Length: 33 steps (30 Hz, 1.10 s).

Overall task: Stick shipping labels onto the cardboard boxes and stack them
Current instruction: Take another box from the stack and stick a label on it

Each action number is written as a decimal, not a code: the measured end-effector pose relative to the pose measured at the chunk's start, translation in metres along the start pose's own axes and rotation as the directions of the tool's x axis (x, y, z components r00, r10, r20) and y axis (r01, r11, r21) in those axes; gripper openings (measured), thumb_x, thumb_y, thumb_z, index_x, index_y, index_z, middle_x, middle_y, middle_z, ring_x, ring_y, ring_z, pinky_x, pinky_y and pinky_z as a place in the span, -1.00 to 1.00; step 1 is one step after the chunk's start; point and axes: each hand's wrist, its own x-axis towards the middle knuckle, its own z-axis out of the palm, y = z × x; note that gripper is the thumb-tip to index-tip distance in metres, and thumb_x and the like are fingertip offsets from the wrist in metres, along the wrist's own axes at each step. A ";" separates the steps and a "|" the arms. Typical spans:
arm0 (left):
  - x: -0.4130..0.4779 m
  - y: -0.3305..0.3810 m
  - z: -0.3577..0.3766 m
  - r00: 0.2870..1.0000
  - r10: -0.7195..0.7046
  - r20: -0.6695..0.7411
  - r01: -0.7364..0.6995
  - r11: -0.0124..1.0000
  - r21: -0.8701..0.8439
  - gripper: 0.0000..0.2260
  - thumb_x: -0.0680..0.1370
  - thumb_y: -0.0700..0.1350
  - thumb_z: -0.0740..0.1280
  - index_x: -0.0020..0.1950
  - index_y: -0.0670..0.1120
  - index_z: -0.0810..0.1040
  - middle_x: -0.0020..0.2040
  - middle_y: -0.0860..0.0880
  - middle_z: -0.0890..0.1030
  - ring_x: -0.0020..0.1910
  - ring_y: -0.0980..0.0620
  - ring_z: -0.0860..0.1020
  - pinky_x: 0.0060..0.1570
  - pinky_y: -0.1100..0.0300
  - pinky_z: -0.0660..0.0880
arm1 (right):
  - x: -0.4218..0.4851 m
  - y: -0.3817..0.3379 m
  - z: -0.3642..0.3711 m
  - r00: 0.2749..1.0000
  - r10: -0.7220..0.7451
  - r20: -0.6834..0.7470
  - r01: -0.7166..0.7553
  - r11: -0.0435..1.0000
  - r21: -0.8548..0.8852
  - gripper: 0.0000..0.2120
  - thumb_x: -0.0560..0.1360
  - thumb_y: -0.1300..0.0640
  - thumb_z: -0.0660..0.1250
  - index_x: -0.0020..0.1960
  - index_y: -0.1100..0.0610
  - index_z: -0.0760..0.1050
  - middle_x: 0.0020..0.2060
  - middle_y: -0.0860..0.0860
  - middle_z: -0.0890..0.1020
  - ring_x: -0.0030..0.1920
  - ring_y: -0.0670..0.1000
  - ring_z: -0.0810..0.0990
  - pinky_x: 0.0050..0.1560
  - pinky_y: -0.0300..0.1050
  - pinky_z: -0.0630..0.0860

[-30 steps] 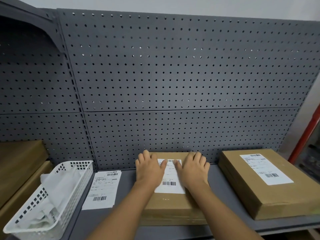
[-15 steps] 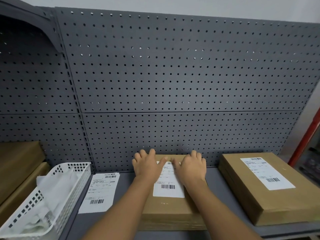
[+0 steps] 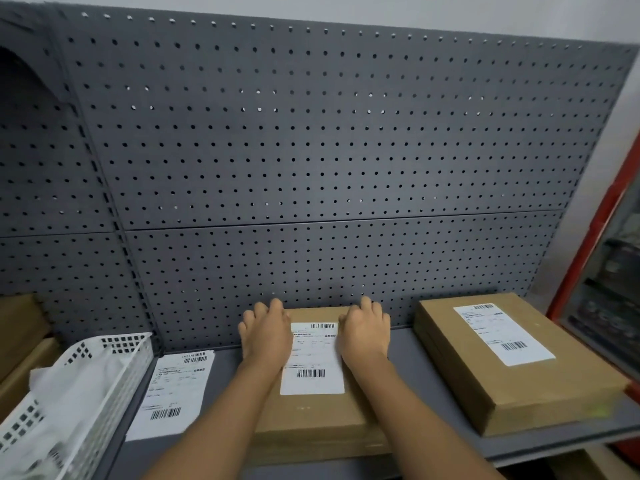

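Now L hand [image 3: 266, 332] & R hand [image 3: 365, 329] grip box [image 3: 311, 417] far edge, label [image 3: 313, 358] btwn.

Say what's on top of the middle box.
A shipping label lies on the box, flanked by the left hand and right hand, fingers curled over the far edge. Fingertips and the label's upper sides are hidden.

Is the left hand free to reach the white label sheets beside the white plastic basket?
Probably yes, once the left hand releases the brown cardboard box; only bare grey shelf separates it from the label sheets.
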 end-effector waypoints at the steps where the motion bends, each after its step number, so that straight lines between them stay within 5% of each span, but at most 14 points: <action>1: 0.000 -0.002 -0.004 1.000 0.011 0.028 -0.011 1.000 -0.015 -0.79 0.73 0.07 0.09 0.17 0.00 0.45 0.23 -0.06 0.48 0.19 -0.11 0.38 0.22 0.02 0.31 | -0.001 0.002 0.000 1.000 -0.015 -0.005 0.015 1.000 0.010 -0.82 0.57 0.17 0.24 0.07 0.10 0.60 0.18 0.04 0.48 0.27 0.14 0.41 0.27 -0.01 0.31; 6: -0.019 -0.013 -0.028 0.957 0.139 0.254 -0.102 0.983 -0.153 -0.55 0.65 0.27 0.16 0.38 0.00 0.46 0.35 0.01 0.34 0.38 -0.05 0.27 0.35 0.02 0.37 | -0.011 0.014 -0.006 0.986 -0.108 0.129 0.105 0.994 0.031 -0.39 0.65 -0.26 0.02 0.25 0.20 0.57 0.34 0.10 0.42 0.37 0.17 0.36 0.35 0.06 0.34; 10: -0.037 -0.017 -0.026 0.941 0.207 0.268 -0.173 0.974 -0.146 -0.32 0.51 0.48 0.17 0.44 0.04 0.43 0.41 0.08 0.30 0.42 -0.03 0.28 0.34 -0.01 0.41 | -0.022 0.015 -0.008 0.949 -0.107 0.297 0.077 0.991 0.110 0.16 0.32 -0.65 -0.23 0.48 0.21 0.38 0.50 0.13 0.29 0.50 0.18 0.23 0.50 0.11 0.25; 14: -0.039 -0.022 -0.020 0.946 0.214 0.245 -0.175 0.970 -0.171 -0.37 0.56 0.43 0.15 0.49 0.06 0.37 0.47 0.10 0.28 0.45 -0.02 0.27 0.40 -0.03 0.39 | -0.026 0.015 0.000 0.953 -0.134 0.271 0.116 0.990 0.078 0.00 0.45 -0.57 -0.05 0.56 0.19 0.22 0.50 0.11 0.27 0.51 0.17 0.18 0.55 0.07 0.17; 18: -0.042 -0.020 -0.020 0.953 0.191 0.234 -0.153 0.973 -0.173 -0.53 0.70 0.18 0.15 0.55 -0.02 0.34 0.52 0.07 0.27 0.49 -0.03 0.26 0.46 -0.02 0.34 | -0.027 0.013 -0.001 0.952 -0.135 0.276 0.118 0.990 0.078 -0.25 0.62 -0.33 0.06 0.57 0.21 0.19 0.50 0.12 0.26 0.53 0.18 0.17 0.58 0.09 0.13; 21: -0.047 -0.019 -0.024 0.965 0.198 0.170 -0.167 0.969 -0.182 -0.63 0.74 -0.03 0.10 0.53 -0.07 0.39 0.52 0.03 0.34 0.48 -0.03 0.32 0.45 0.03 0.36 | -0.034 0.020 -0.006 0.971 -0.141 0.194 0.102 0.975 0.199 -0.62 0.69 0.02 0.10 0.39 0.22 0.39 0.40 0.09 0.40 0.43 0.15 0.31 0.43 0.01 0.33; 23: -0.052 -0.018 -0.028 0.968 0.230 0.099 -0.210 0.961 -0.178 -0.67 0.71 -0.14 0.13 0.45 -0.06 0.48 0.46 0.02 0.45 0.44 -0.03 0.40 0.43 0.07 0.37 | -0.040 0.026 -0.010 0.984 -0.135 0.117 0.092 0.945 0.314 -0.67 0.64 0.20 0.09 0.34 0.21 0.46 0.34 0.07 0.49 0.35 0.12 0.39 0.28 0.00 0.44; 26: -0.061 -0.008 -0.037 0.954 0.299 0.034 -0.294 0.951 -0.092 -0.62 0.67 -0.14 0.14 0.47 -0.06 0.52 0.52 0.02 0.47 0.49 0.00 0.39 0.52 0.10 0.28 | -0.045 0.021 -0.017 0.972 -0.232 0.038 0.200 0.902 0.382 -0.60 0.58 0.19 0.10 0.35 0.17 0.51 0.35 0.01 0.54 0.41 0.09 0.42 0.30 -0.02 0.44; 30: -0.065 0.004 -0.044 0.938 0.343 0.059 -0.340 0.939 -0.052 -0.62 0.68 -0.10 0.12 0.45 -0.09 0.53 0.53 0.01 0.47 0.49 0.02 0.40 0.44 0.17 0.30 | -0.045 0.005 -0.019 0.927 -0.350 0.137 0.282 0.887 0.365 -0.64 0.63 0.19 0.15 0.38 0.20 0.52 0.47 0.01 0.48 0.50 0.05 0.38 0.44 -0.03 0.38; 33: -0.070 0.001 -0.040 0.915 0.388 0.110 -0.382 0.922 -0.069 -0.60 0.71 -0.06 0.10 0.52 -0.06 0.46 0.58 0.02 0.40 0.54 0.04 0.35 0.47 0.19 0.28 | -0.045 0.002 -0.007 0.916 -0.373 0.148 0.312 0.893 0.324 -0.81 0.59 0.21 0.14 -0.03 0.18 0.53 0.10 -0.01 0.61 0.16 0.11 0.55 0.12 0.05 0.53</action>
